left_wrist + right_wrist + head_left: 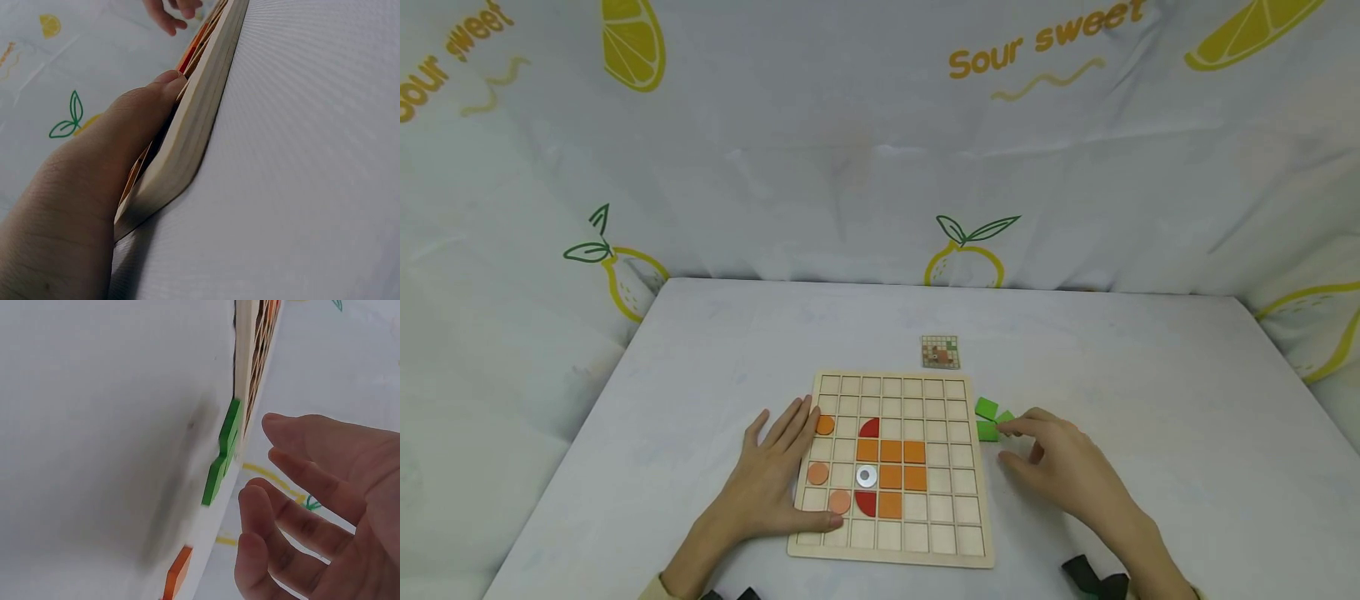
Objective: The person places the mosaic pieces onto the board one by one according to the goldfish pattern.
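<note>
A square wooden grid board [887,559] lies flat on the table. My left hand [767,487] rests at its left side, fingers extended along the edge and thumb lying over the lower left corner. On the board sit several orange squares [891,477], two red quarter-circles [869,428], a white disc [859,478] with a grey centre and three orange or peach discs [824,425]. Beside the board's right edge lie green pieces [987,407]. My right hand [1060,467] hovers right at them, fingers bent and spread with nothing between them in the right wrist view.
Behind the board lies a small card [940,352] printed with a coloured grid. An orange piece [177,575] lies near the green ones in the right wrist view. Black straps [1097,579] show by the right forearm. A lemon-print cloth [812,167] hangs behind the table.
</note>
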The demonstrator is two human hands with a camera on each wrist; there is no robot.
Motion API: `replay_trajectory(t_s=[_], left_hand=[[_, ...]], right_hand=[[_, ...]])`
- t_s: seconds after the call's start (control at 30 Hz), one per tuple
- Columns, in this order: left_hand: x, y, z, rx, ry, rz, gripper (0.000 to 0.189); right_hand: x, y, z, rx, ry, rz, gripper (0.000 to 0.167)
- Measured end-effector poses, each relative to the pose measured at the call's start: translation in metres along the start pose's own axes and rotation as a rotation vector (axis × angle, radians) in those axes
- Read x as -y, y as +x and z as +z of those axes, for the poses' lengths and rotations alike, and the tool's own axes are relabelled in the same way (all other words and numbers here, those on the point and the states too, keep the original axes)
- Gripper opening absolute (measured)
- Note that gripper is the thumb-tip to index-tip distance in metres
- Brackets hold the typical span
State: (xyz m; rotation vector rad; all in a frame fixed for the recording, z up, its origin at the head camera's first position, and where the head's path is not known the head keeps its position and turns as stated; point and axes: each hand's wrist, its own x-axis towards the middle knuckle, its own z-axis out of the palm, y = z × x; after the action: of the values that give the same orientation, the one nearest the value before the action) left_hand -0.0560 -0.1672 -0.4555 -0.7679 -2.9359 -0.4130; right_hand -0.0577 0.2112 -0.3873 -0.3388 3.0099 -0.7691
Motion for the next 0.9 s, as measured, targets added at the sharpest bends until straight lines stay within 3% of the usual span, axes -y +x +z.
replay_trajectory(t_s=[0.43, 0.9], left_hand=[[0.001, 0.0, 0.001, 0.005, -0.001, 0.001, 0.134], [0.0, -0.001, 0.0, 0.003, -0.004, 0.002, 0.133]], right_hand=[[-0.036, 0.003, -0.014, 0.002, -0.056, 0.114, 0.034], [-0.055, 0.003, -0.014, 0.025, -0.072, 0.148, 0.042]])
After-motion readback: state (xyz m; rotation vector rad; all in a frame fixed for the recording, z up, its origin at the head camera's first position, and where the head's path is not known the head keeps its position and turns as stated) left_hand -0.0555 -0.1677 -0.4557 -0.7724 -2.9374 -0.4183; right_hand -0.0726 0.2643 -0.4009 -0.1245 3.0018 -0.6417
